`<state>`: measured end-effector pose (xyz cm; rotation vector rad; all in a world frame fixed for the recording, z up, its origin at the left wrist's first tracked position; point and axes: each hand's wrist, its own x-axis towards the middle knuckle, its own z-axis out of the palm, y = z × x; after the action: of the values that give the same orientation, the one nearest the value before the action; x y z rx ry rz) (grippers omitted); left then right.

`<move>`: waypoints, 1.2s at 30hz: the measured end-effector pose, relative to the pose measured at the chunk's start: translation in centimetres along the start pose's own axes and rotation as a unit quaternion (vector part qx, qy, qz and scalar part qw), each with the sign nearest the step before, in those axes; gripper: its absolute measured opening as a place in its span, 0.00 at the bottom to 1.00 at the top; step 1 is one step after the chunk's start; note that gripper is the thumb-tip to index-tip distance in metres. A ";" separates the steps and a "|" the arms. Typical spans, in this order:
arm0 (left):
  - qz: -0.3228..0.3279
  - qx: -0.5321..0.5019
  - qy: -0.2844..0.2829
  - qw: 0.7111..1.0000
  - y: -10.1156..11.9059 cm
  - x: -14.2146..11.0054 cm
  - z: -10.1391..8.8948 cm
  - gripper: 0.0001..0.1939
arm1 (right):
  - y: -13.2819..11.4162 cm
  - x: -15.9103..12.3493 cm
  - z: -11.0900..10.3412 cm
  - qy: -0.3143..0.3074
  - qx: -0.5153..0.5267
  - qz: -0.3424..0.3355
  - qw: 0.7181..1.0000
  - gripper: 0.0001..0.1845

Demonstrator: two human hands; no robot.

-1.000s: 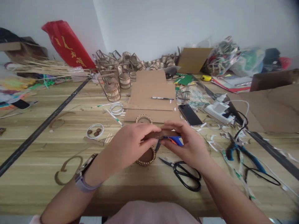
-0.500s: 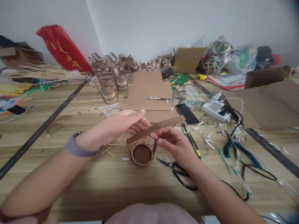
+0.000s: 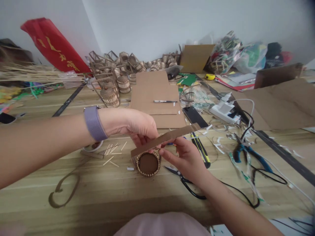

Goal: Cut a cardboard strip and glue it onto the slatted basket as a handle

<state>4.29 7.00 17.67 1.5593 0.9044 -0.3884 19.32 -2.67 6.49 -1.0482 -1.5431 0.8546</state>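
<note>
A small round basket (image 3: 148, 164) with a beaded-looking rim of stick ends and a brown inside faces me on the table. Across its top runs a long brown cardboard strip (image 3: 172, 133), slanting up to the right. My left hand (image 3: 142, 129) reaches over from behind the strip, fingers curled down; their tips are partly hidden, so what they grip is unclear. Below the strip, the thumb and fingers of my right hand (image 3: 185, 155) pinch a small piece of cardboard, mostly covered, close to the basket's upper right rim.
Black scissors (image 3: 183, 180), a yellow-black utility knife (image 3: 200, 149) and blue-handled pliers (image 3: 253, 155) lie to the right. Short sticks (image 3: 112, 154) are scattered left. Beyond are cardboard sheets (image 3: 152, 93) with a pen (image 3: 165, 101), a phone (image 3: 195, 117) and several finished baskets (image 3: 109, 96).
My left hand has turned downward and its fingers have curled behind the strip, closer to the right hand. The left forearm has swung up, uncovering a curled strip on the table.
</note>
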 end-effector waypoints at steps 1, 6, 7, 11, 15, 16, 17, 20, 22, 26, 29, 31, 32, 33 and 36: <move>0.004 0.002 -0.001 1.000 0.0 0.1 0.0 0.06 | 0.0 0.0 0.0 0.009 -0.010 0.001 1.000 0.07; -0.027 -0.004 0.021 0.999 0.1 0.3 0.3 0.07 | 0.3 -0.3 0.0 0.026 -0.038 0.000 0.999 0.07; -0.041 -0.006 0.027 0.999 0.2 0.3 0.4 0.07 | 0.3 -0.3 -0.1 0.025 -0.042 -0.003 0.999 0.06; -0.070 -0.008 0.049 0.996 0.5 0.2 0.9 0.05 | -0.1 -0.2 -0.2 0.021 -0.051 -0.010 0.998 0.05; -0.062 -0.010 0.070 0.996 0.2 0.2 1.3 0.06 | -0.3 -0.1 -0.2 0.024 -0.051 -0.019 0.998 0.05; -0.057 -0.013 0.075 0.995 0.1 0.1 1.4 0.06 | -0.3 -0.1 -0.2 0.021 -0.045 -0.022 0.999 0.05; -0.050 -0.015 0.081 0.995 0.0 0.1 1.5 0.06 | -0.3 -0.1 -0.2 0.015 -0.037 -0.023 0.999 0.05; -0.019 -0.012 0.089 0.996 -0.4 0.1 1.8 0.07 | -0.1 -0.2 -0.1 -0.001 -0.011 -0.024 1.000 0.05; -0.009 -0.007 0.094 0.996 -0.4 -0.1 2.1 0.08 | 0.0 -0.2 -0.1 -0.004 0.000 -0.028 1.000 0.05; -0.030 -0.013 0.110 0.993 -0.1 -0.3 2.5 0.09 | 0.0 -0.2 -0.1 -0.012 0.009 -0.040 0.999 0.04; -0.044 0.000 0.117 0.992 0.0 -0.4 2.5 0.08 | 0.0 -0.2 -0.1 -0.013 0.014 -0.049 0.999 0.02; -0.055 0.011 0.120 0.991 -0.2 -0.4 2.5 0.08 | -0.1 -0.3 -0.1 -0.011 0.018 -0.051 0.998 0.02; -0.058 0.013 0.121 0.991 -0.3 -0.4 2.5 0.08 | 0.0 -0.3 0.0 -0.011 0.019 -0.052 0.998 0.02; -0.057 0.012 0.124 0.991 -0.5 -0.4 2.5 0.08 | 0.0 -0.3 0.0 -0.010 0.020 -0.053 0.998 0.01; -0.043 -0.007 0.128 0.991 -0.8 -0.2 2.6 0.09 | 0.0 -0.3 0.0 -0.008 0.024 -0.052 0.998 0.02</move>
<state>4.16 4.42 16.70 1.5852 1.1729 -0.2438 19.34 -2.98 6.36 -0.9202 -1.5700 0.8247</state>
